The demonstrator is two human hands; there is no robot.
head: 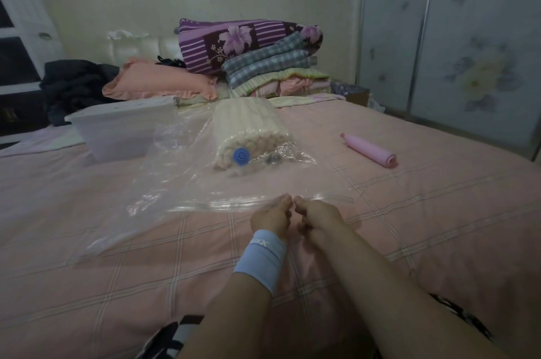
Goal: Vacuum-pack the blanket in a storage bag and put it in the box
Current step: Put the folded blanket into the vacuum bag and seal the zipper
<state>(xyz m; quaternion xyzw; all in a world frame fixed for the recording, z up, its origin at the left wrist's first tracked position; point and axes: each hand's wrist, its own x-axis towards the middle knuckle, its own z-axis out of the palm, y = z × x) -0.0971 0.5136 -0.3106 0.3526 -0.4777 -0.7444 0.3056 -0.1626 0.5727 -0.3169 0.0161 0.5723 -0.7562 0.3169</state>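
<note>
My left hand [270, 219], with a pale blue wristband [260, 259] just behind it, and my right hand [317, 216] sit side by side, knuckles almost touching. The fingers of both are curled and pinch the near edge of the clear storage bag [181, 183] at one spot. From my grip that edge runs out to either side, and the loose plastic lies flat on the pink checked bed cover [409, 227], spreading mostly to the left. Straight beyond my fingertips, inside the far end of the bag, lies the cream blanket [248, 127], folded into a ridged bundle, with the bag's round blue valve [241, 156] on its near face. Beyond and to the right of my grip, well clear of the bag, lies a pink tube-shaped pump [370, 149]. Beyond and to the left, just beside the bag, stands the white box [123, 127]. Farther back are a peach pillow [158, 80], dark clothes [76, 86] and a stack of folded bedding [263, 57] by the wall.
</note>
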